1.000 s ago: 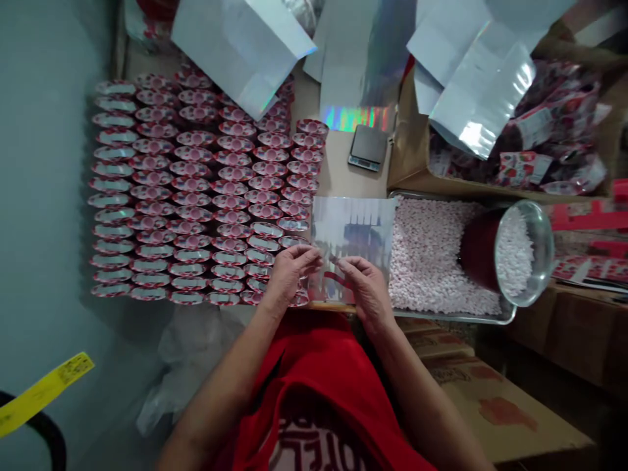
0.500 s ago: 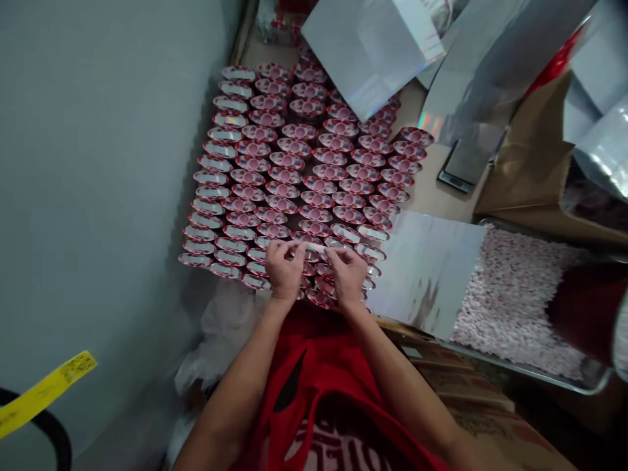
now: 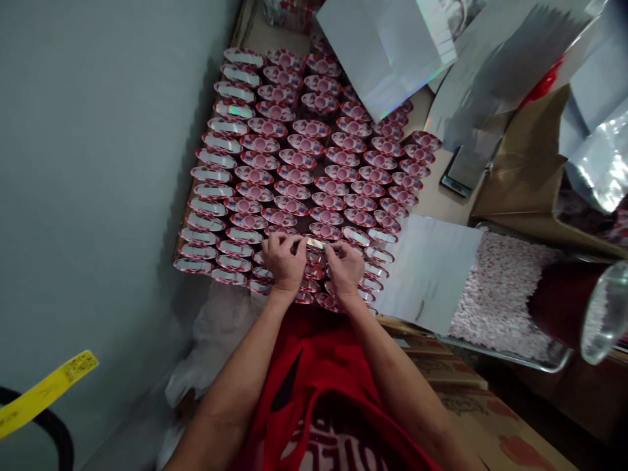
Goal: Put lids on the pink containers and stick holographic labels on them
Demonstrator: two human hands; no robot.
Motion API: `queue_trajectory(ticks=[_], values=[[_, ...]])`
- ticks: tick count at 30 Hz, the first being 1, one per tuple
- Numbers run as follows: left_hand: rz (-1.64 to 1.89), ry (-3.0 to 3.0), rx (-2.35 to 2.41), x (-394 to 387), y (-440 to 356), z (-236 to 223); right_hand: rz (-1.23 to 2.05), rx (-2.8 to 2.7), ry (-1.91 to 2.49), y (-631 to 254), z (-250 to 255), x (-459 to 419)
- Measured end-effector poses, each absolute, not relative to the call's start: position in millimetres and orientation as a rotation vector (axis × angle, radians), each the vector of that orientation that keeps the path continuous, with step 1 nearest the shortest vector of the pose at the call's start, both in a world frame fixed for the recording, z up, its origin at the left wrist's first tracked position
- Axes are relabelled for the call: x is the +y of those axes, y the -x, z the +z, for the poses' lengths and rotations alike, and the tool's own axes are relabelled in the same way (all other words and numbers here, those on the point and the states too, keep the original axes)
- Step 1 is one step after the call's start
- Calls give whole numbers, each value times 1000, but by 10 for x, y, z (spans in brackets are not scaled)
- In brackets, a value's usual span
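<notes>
A small shiny strip (image 3: 314,244) is stretched between my two hands, with a rainbow gleam on it. My left hand (image 3: 284,261) pinches its left end, and my right hand (image 3: 346,267) pinches the other. Both are low over the near rows of oval-topped red-and-white packs (image 3: 307,127), which stand close together. Many packs show a round pink spot on top; others, along the left and near sides, bear a pale shiny strip. My fingers hide part of the packs beneath, so I cannot tell if the strip touches one.
To the right lies a pale shiny sheet (image 3: 426,268), overlapping a metal tray (image 3: 520,364) of whitish pellets. A dark red container with a clear rim (image 3: 559,304) rests on the pellets. Farther back are a small scale (image 3: 461,173), a cardboard box (image 3: 510,170) and large silvery sheets (image 3: 383,59).
My hands have gone from the shiny sheet to the packs on its left, the strip now between them. My view has turned left. Over the last half second the hands barely moved.
</notes>
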State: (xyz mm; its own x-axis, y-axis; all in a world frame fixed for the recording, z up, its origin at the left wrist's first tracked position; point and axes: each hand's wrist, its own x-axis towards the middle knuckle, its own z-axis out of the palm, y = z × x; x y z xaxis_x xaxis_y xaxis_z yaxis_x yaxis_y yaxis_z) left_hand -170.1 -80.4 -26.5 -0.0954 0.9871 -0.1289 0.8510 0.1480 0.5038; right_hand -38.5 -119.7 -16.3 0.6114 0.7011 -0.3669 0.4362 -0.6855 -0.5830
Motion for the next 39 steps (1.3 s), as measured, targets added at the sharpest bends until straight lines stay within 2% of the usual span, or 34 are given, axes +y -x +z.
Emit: queue_trajectory(ticks=[14, 26, 31, 35, 39], values=[[426, -1784, 1955, -810, 1743, -310, 785, -798, 2266, 461, -119, -1226], [346, -1683, 1957, -814, 1683, -298, 797, -827, 2426, 426, -170, -1168], [506, -1575, 2019, -722, 1632, -284, 827, -743, 2559, 326, -174, -1092], [597, -1506, 2018, -586, 1672, -163, 933, -666, 2359, 256, -109, -1090], [672, -1266, 1696, -775, 1788, 40, 966, -493, 2100, 247, 19, -1060]])
